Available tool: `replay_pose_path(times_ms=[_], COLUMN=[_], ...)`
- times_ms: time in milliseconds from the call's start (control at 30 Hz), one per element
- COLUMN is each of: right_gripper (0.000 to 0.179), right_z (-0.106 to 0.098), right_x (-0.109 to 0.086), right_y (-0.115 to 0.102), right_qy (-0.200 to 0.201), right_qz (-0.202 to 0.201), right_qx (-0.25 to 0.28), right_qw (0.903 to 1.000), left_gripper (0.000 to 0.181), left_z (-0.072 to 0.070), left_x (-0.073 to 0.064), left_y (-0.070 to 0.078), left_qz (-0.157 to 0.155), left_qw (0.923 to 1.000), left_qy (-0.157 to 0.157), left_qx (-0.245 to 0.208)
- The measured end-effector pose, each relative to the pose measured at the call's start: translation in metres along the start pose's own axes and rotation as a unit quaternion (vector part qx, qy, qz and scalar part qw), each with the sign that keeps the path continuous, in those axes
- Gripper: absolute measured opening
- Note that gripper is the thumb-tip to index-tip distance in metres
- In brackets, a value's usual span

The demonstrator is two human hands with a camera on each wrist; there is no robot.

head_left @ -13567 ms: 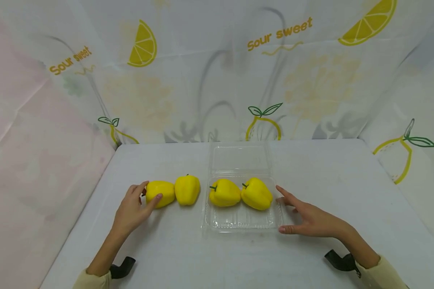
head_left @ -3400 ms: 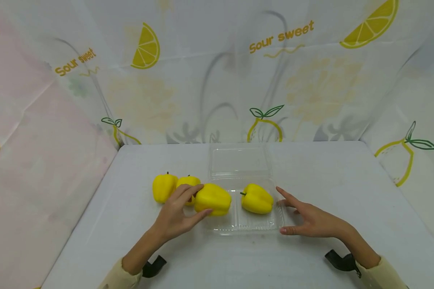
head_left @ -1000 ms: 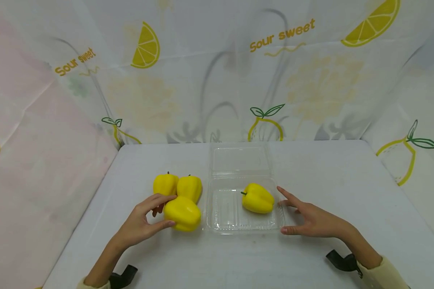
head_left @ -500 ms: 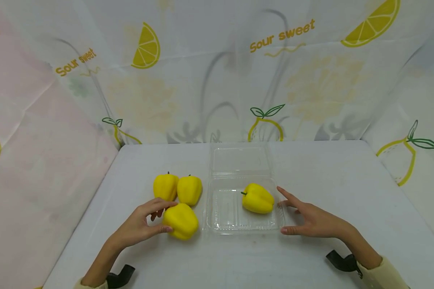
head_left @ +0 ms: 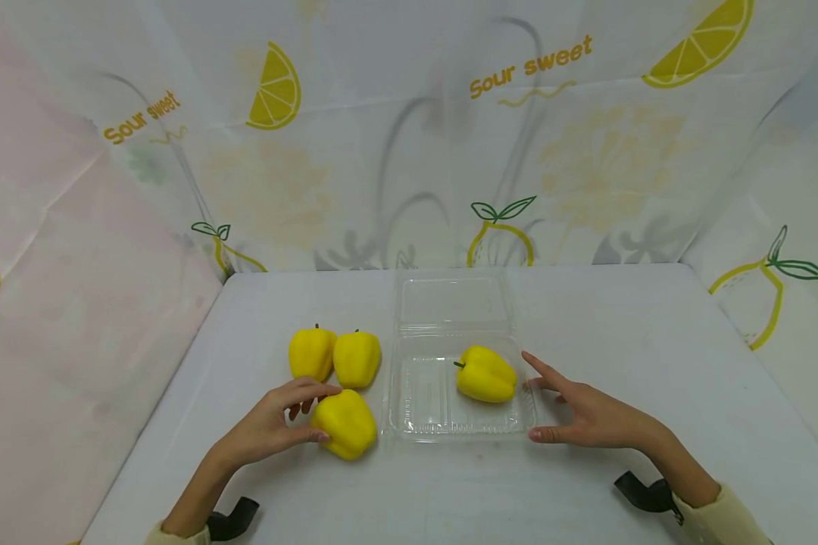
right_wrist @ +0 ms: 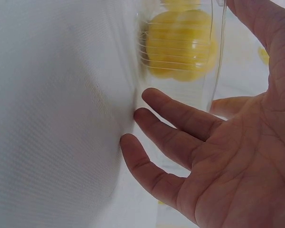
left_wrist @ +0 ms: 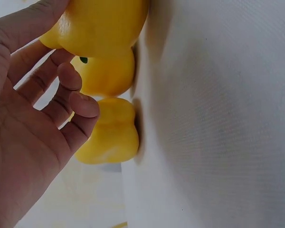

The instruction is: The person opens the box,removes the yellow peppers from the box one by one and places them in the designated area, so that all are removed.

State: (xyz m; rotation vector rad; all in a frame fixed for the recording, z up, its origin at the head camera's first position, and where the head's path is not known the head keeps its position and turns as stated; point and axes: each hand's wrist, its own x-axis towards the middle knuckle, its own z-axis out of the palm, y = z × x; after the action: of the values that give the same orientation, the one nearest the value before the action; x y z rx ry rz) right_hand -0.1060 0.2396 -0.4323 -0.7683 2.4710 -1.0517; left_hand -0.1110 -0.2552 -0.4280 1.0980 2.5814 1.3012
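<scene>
In the head view, my left hand (head_left: 273, 424) pinches a yellow bell pepper (head_left: 344, 425) between thumb and fingertips, down at the tabletop left of the container. Its other fingers hang loosely curled beneath, as the left wrist view shows. Just behind stand two more yellow bell peppers, a left one (head_left: 311, 353) and a right one (head_left: 357, 359), side by side with stems up. A clear plastic clamshell container (head_left: 419, 435) lies unfolded, holding one yellow bell pepper (head_left: 485, 375) on its side in the right half. My right hand (head_left: 589, 416), fingers spread, rests at the container's right edge.
The container's transparent lid (head_left: 453, 303) lies folded back toward the rear of the white table (head_left: 620, 325). Printed fabric (head_left: 409, 151) with lemon drawings hangs behind and on both sides. Black curved pieces (head_left: 234, 519) sit at each wrist.
Since the earliest frame, my left hand has carried the container's left pepper out to the left and lowered it before the two others, which now stand upright together. My right hand has stayed put.
</scene>
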Motion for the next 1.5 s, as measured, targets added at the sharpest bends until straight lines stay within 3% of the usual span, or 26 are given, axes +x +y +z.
replay_pose_path(times_ms=[233, 633, 1000, 1500], right_gripper=[0.105, 0.105, 0.105, 0.104], right_z=[0.0, -0.001, -0.001, 0.0], right_x=[0.0, -0.001, 0.0, -0.001], right_y=[-0.001, -0.001, -0.001, 0.0], right_qy=[-0.001, -0.002, -0.002, -0.007], right_qz=[0.0, 0.005, 0.006, 0.007], right_qx=[0.002, 0.003, 0.005, 0.009], right_qw=[1.0, 1.0, 1.0, 0.9999], left_gripper=[0.055, 0.055, 0.035, 0.024], left_z=[0.0, -0.007, -0.003, -0.001], left_x=[-0.001, -0.002, 0.0, 0.012], left_y=[-0.002, 0.003, 0.004, 0.008], left_qz=[-0.009, -0.06, -0.1, -0.068], left_qw=[0.9999, 0.9977, 0.9948, 0.9973], left_qy=[-0.007, -0.028, -0.02, -0.028], left_qx=[-0.002, -0.013, -0.01, 0.003])
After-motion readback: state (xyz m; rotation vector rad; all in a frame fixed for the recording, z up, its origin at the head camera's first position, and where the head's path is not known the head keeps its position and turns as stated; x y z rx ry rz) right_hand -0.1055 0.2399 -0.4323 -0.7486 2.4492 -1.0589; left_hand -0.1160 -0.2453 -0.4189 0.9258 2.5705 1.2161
